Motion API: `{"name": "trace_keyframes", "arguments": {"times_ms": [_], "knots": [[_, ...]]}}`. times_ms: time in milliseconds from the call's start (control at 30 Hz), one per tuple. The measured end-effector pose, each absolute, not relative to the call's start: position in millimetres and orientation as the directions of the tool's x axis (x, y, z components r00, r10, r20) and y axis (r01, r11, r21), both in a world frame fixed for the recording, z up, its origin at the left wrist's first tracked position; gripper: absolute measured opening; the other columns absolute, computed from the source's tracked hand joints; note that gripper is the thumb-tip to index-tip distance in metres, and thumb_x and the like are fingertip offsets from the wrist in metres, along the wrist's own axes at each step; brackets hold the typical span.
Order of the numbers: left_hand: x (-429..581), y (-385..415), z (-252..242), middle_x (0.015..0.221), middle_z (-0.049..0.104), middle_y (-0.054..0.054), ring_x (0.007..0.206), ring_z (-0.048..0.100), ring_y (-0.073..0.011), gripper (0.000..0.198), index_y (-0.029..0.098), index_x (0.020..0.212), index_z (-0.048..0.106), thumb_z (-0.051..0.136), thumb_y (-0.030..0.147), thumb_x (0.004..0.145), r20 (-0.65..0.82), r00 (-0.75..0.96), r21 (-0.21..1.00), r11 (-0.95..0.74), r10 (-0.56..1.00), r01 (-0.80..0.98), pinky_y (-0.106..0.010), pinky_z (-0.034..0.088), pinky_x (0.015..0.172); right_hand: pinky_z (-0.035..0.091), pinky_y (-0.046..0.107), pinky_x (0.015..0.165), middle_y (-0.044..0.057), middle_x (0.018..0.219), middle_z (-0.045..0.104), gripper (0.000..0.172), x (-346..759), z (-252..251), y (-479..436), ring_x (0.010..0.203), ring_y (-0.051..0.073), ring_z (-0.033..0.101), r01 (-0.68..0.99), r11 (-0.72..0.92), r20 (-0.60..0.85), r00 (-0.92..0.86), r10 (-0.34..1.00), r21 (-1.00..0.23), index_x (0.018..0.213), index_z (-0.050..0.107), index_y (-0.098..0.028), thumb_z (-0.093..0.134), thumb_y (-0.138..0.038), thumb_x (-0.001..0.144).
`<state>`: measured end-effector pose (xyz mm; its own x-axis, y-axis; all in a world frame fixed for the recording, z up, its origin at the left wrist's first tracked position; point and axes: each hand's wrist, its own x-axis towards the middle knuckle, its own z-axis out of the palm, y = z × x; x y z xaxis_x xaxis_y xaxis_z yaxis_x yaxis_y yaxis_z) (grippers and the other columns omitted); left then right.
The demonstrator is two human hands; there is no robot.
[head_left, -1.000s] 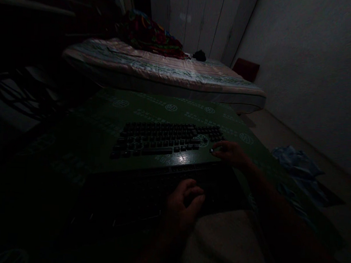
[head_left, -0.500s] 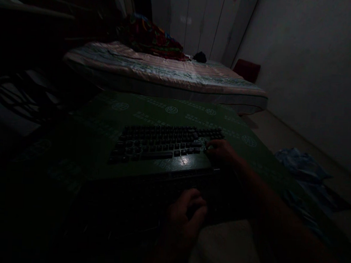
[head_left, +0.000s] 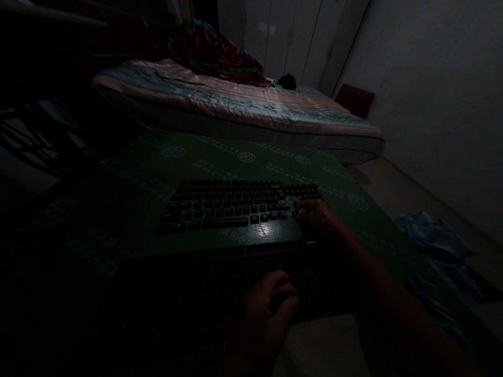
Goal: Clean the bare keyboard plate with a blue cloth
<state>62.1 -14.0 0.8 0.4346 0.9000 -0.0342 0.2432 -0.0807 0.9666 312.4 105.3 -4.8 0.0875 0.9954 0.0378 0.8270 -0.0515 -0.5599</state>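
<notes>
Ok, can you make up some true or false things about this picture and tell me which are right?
1. The left hand is over the dark keyboard. True.
2. Both hands are over that keyboard. False: the right hand is near the right end of the rows of black keys.
3. The black keys lie on a green surface. True.
4. A bed stands beyond the green surface. True.
5. Nothing is on the bed. False: a red patterned blanket lies there.
6. The room is brightly lit. False: it is very dim.
</notes>
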Motion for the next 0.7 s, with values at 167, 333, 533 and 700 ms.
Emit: {"name": "trace_keyframes", "arguments": {"times_ms": [167, 333, 533, 700], "knots": [[61.8, -13.3, -0.6, 0.088, 0.072, -0.001, 0.086, 0.067, -0.0175, 0.022, 0.024, 0.098, 0.06, 0.059, 0.024, 0.076, -0.03, 0.451, 0.97, -0.083, 0.892, 0.23, -0.027, 0.052, 0.075, 0.036, 0.022, 0.055, -0.002, 0.066, 0.063, 0.022, 311.7, -4.9, 104.5, 0.058, 0.012, 0.051, 0.831, -0.06, 0.038, 0.097, 0.995, -0.552, 0.087, 0.073, -0.016, 0.063, -0.022, 0.068], [61.0, -13.6, 0.0, 0.087, 0.071, -0.001, 0.085, 0.067, -0.0174, 0.023, 0.024, 0.098, 0.06, 0.058, 0.023, 0.075, -0.047, 0.446, 0.965, -0.075, 0.894, 0.252, -0.027, 0.051, 0.075, 0.036, 0.022, 0.054, -0.001, 0.065, 0.063, 0.025, 311.4, -5.5, 104.5, 0.059, 0.013, 0.053, 0.837, -0.072, 0.027, 0.103, 0.994, -0.543, 0.09, 0.072, -0.016, 0.064, -0.023, 0.068], [61.0, -14.2, 1.8, 0.089, 0.071, -0.001, 0.087, 0.067, -0.0174, 0.023, 0.024, 0.098, 0.06, 0.059, 0.023, 0.076, -0.054, 0.45, 0.964, -0.071, 0.891, 0.257, -0.028, 0.051, 0.077, 0.036, 0.021, 0.055, -0.001, 0.067, 0.064, 0.024, 313.0, -8.4, 106.5, 0.061, 0.013, 0.054, 0.845, -0.064, 0.037, 0.098, 0.994, -0.532, 0.089, 0.073, -0.018, 0.065, -0.024, 0.067], [61.6, -13.6, -0.3, 0.088, 0.072, -0.001, 0.086, 0.067, -0.0182, 0.025, 0.024, 0.101, 0.06, 0.059, 0.024, 0.076, -0.048, 0.451, 0.964, -0.077, 0.891, 0.254, -0.029, 0.052, 0.078, 0.036, 0.021, 0.054, -0.001, 0.066, 0.063, 0.024, 313.9, -10.2, 108.1, 0.062, 0.013, 0.054, 0.844, -0.068, 0.039, 0.105, 0.994, -0.532, 0.09, 0.073, -0.018, 0.065, -0.025, 0.067]]}}
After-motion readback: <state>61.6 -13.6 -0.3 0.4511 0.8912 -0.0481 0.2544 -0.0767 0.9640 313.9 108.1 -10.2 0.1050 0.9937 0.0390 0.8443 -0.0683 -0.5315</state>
